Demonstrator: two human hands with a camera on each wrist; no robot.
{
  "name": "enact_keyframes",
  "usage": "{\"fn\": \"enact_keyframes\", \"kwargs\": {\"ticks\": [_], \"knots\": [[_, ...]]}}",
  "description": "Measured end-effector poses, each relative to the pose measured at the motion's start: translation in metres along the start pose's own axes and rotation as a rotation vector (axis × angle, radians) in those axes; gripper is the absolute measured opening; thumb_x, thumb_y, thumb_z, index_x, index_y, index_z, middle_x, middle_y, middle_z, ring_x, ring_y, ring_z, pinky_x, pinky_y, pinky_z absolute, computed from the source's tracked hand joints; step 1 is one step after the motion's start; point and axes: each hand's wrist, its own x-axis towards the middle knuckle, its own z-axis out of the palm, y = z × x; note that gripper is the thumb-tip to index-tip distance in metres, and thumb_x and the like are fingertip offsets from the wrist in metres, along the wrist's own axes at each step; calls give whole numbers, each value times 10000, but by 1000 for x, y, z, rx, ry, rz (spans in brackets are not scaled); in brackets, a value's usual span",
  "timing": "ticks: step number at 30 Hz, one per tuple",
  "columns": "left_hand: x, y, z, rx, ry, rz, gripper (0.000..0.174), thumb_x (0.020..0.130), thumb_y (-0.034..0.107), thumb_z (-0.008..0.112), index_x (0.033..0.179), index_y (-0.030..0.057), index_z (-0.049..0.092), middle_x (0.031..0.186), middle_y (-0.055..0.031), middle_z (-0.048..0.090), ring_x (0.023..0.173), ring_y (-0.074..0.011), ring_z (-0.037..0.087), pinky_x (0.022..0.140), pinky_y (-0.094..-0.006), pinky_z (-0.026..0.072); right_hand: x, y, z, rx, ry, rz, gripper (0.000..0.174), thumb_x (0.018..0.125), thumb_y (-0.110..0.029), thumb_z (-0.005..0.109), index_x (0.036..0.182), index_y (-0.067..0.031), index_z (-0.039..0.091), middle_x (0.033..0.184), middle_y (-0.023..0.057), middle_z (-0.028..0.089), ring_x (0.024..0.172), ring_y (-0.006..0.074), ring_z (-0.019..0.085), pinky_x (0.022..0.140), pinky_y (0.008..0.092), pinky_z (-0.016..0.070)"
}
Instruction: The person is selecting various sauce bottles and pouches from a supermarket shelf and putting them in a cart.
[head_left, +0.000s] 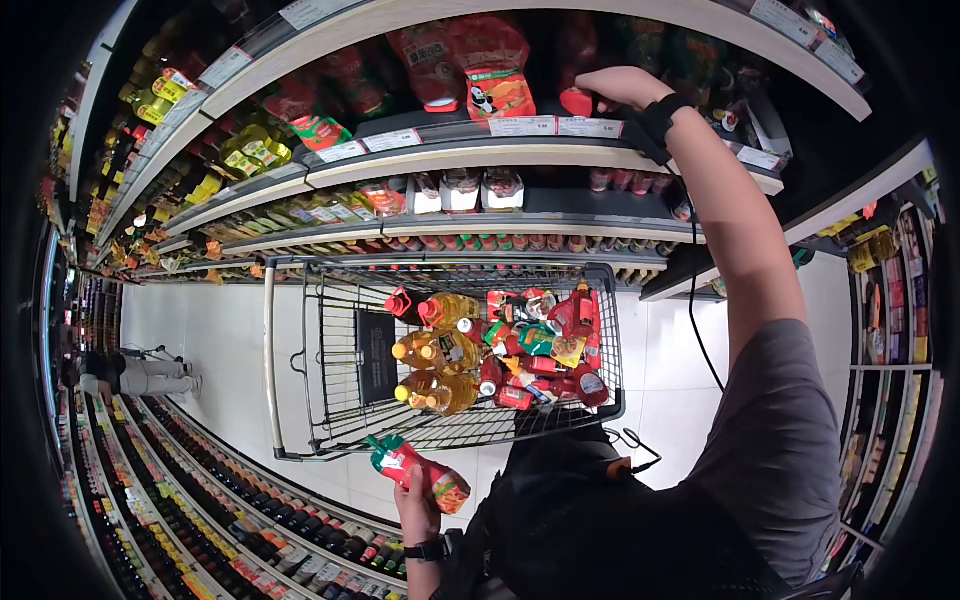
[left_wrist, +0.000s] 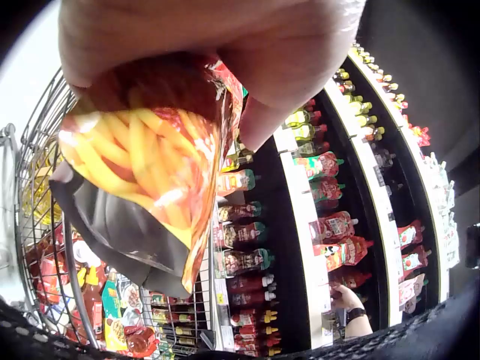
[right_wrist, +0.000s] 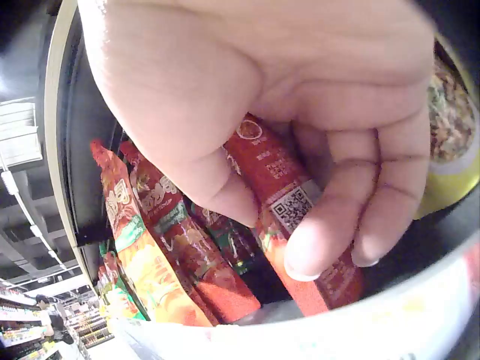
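Observation:
In the head view my left hand [head_left: 418, 508] grips a red ketchup pouch [head_left: 428, 476] with a green spout, beside the cart's near side. The left wrist view shows french fries printed on its lower part. My right hand [head_left: 628, 88] reaches onto an upper shelf [head_left: 450, 133]. Up close in the right wrist view, its thumb and fingers pinch a red pouch [right_wrist: 281, 161] with a QR code, which stands at the shelf's front edge. More red pouches [right_wrist: 139, 232] stand just left of it, one with a panda print [head_left: 497, 95] in the head view.
A wire shopping cart [head_left: 272, 370] stands between me and the shelves, holding oil bottles [head_left: 450, 350] and several red sauce bottles and pouches [head_left: 575, 315]. A yellow-edged package [right_wrist: 454, 150] sits right of the right hand. Another person [head_left: 150, 378] stands down the aisle. A black cable [head_left: 697, 310] hangs from my right wrist.

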Motion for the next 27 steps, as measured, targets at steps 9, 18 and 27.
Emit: {"fn": "enact_keyframes", "kwargs": {"ticks": [9,18,27], "knots": [[20,-10,1,-7,-7,-70,220,1010,221,562,1130,38,569,1057,-45,650,950,-151,634,856,-332,530,-24,32,-6,-199,251,-215,678,834,-540,677,973,123,630,794,112,617,766,157,559,674,330,462],[39,-30,-20,52,-7,-87,144,1005,202,573,1040,62,580,936,-2,639,829,-81,616,771,-256,518,-27,47,7,-23,294,-379,616,942,-499,596,911,117,619,755,152,626,703,197,572,670,370,477],[74,-55,-42,13,-49,-153,272,1027,295,530,1114,41,571,1003,-47,643,894,-151,629,853,-319,518,-24,35,23,-201,502,-265,711,814,-597,698,801,111,626,662,204,618,645,295,665,649,387,517]]}}
